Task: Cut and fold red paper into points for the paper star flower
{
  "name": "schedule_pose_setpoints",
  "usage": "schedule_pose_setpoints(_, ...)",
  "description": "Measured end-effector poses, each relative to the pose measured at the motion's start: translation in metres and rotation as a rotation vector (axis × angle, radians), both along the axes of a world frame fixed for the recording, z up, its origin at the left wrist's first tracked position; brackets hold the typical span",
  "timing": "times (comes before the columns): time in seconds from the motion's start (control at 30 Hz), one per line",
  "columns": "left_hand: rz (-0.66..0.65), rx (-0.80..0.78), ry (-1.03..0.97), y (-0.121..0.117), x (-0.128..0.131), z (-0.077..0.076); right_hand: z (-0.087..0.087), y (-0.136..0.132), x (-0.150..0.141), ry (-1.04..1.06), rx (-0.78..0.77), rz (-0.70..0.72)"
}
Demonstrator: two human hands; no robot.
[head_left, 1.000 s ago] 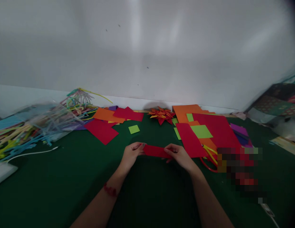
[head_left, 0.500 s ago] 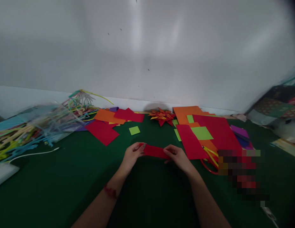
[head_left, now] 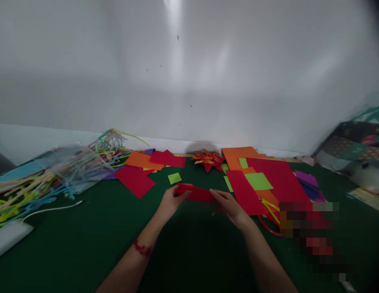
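Head view: just below the frame's centre, the left hand (head_left: 171,200) and right hand (head_left: 229,204) pinch opposite ends of the red strip (head_left: 199,194), apparently squaring or creasing it, so the next move calls for matched edges and firm fingertips.

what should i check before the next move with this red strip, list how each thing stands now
1. Left hand has a hold on the red strip near its left end: ok
2. Right hand has a hold at the strip's right end: ok
3. Strip's edges lined up: cannot tell, too small and blurred
4. Loose green square apart from both hands: ok, it lies beyond the left hand
5. Paper flower apart from both hands: ok, it sits farther back
6. Yellow tool fully visible: not ok, partly blurred out
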State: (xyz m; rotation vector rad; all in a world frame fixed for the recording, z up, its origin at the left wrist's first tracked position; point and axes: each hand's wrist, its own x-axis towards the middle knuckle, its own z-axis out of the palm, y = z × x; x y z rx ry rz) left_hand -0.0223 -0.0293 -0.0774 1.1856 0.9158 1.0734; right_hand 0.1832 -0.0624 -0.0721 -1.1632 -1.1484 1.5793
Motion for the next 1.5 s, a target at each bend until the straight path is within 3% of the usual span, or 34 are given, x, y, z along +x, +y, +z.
schedule_pose_setpoints(0.1, -0.11, -0.041, -0.322, 0.01, 0.002, 0.024, 0.017, 0.015, 0.0, 0.1, 0.06, -0.068)
schedule_pose_setpoints(0.2, -0.068, -0.016, -0.414, 0.02, 0.011, 0.035, 0.026, 0.027, -0.004, 0.199, 0.111, -0.097)
schedule_pose_setpoints(0.37, -0.051, 0.023, -0.174, 0.027, 0.02, 0.04, 0.025, 0.034, -0.006, 0.229, 0.12, -0.067)
schedule_pose_setpoints(0.57, 0.033, 0.186, 0.151, 0.019, 0.008, 0.055, 0.032, 0.029, 0.001, 0.105, 0.113, 0.054)
schedule_pose_setpoints(0.73, 0.141, 0.313, 0.102, 0.018, 0.012, 0.05, 0.035, 0.025, -0.008, -0.121, 0.192, 0.126)
schedule_pose_setpoints(0.93, -0.043, 0.239, 0.326, 0.017, 0.019, 0.038, 0.036, 0.024, -0.013, -0.126, 0.196, 0.01)
schedule_pose_setpoints(1.13, -0.032, 0.158, 0.296, 0.018, 0.02, 0.034, 0.04, 0.022, -0.013, 0.017, 0.091, 0.06)
schedule_pose_setpoints(1.33, -0.071, 0.242, 0.329, 0.019, 0.019, 0.034, 0.037, 0.025, -0.01, 0.115, 0.011, 0.029)
schedule_pose_setpoints(1.5, -0.098, 0.185, 0.275, 0.02, 0.018, 0.036, 0.035, 0.026, -0.009, 0.17, -0.002, 0.032)
